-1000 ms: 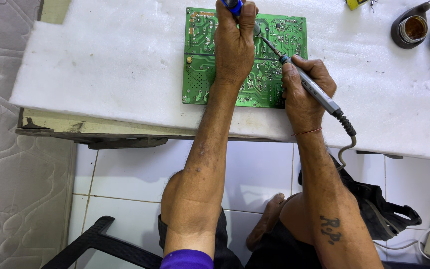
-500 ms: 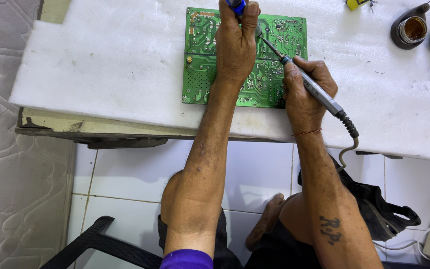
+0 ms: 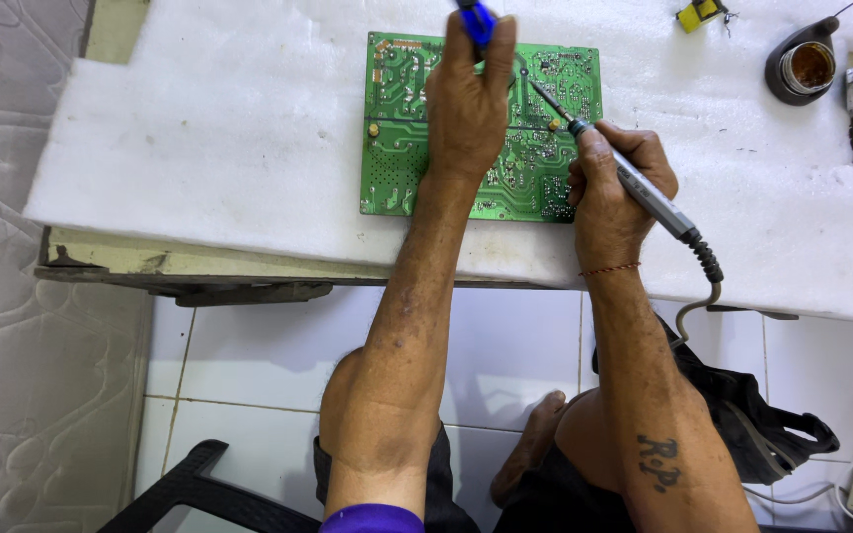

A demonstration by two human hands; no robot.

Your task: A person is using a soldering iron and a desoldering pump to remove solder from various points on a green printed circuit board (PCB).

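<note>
Left hand [image 3: 468, 104] grips a blue tool [image 3: 476, 20], right hand [image 3: 612, 188] clamps the iron [image 3: 634, 183]; best keep the tip steady on the board [image 3: 397, 148].

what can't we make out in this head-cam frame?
- Blue-handled tool in the left hand: top cut off by the frame edge, tip hidden under the hand.
- Soldering iron tip on the green circuit board: contact point too small to tell.
- Board middle: covered by the left hand.
- Right hand: hides the board's near right corner.
</note>
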